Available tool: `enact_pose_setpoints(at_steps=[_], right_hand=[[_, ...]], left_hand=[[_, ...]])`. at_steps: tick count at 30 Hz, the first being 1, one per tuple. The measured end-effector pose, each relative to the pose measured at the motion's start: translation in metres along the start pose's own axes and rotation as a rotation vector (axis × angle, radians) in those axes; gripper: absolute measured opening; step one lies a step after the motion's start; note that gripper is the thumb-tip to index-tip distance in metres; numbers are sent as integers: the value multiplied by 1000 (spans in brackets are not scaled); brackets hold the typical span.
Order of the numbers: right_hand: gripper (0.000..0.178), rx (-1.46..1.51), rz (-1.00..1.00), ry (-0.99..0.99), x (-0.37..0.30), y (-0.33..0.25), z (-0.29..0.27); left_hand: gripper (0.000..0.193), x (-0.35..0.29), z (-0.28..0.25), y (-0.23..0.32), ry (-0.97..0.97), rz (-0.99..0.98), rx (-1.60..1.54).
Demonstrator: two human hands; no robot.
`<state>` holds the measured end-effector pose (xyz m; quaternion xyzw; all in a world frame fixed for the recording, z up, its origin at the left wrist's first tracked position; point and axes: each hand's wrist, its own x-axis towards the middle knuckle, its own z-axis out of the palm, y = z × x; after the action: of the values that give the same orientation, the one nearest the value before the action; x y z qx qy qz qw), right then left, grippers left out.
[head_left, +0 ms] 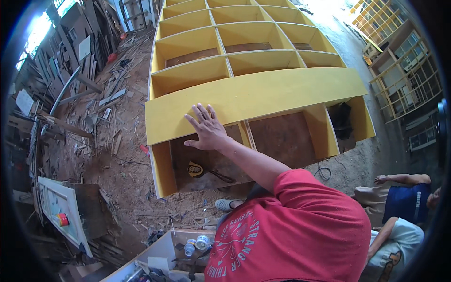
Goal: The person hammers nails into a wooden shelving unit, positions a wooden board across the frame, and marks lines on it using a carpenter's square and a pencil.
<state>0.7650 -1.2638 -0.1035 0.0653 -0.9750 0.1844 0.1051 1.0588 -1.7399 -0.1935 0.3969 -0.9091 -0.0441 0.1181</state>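
My right hand (206, 128) lies palm down, fingers spread, on a long yellow board (263, 96). This board rests across the near part of a large yellow shelving frame (162, 171), which lies with its compartments facing up. Below my hand, in the near left compartment, are a yellow and black tape measure (195, 169) and a dark long-handled tool (221, 176) whose kind I cannot make out. A black bundle (342, 117) sits in the near right compartment. My arm reaches in from a red sleeve. My left hand does not show.
Wood scraps (112, 96) litter the dirt floor on the left, with boards leaning behind. A white-framed panel (66, 211) stands at lower left. An open box (162, 242) holds jars (202, 242). Two people, in blue (406, 202) and light (399, 239) shirts, are at lower right. Lattice frames (399, 80) stand far right.
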Motion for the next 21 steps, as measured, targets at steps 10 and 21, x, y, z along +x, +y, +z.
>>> enact_pose_setpoints(at_steps=[10, 21], right_hand=[[99, 1, -31, 14, -4, 10, -6], [82, 617, -188, -162, -46, 47, -74]], left_hand=[[48, 5, -280, -57, 188, -211, 296], [18, -56, -402, 123, 472, 408, -275]])
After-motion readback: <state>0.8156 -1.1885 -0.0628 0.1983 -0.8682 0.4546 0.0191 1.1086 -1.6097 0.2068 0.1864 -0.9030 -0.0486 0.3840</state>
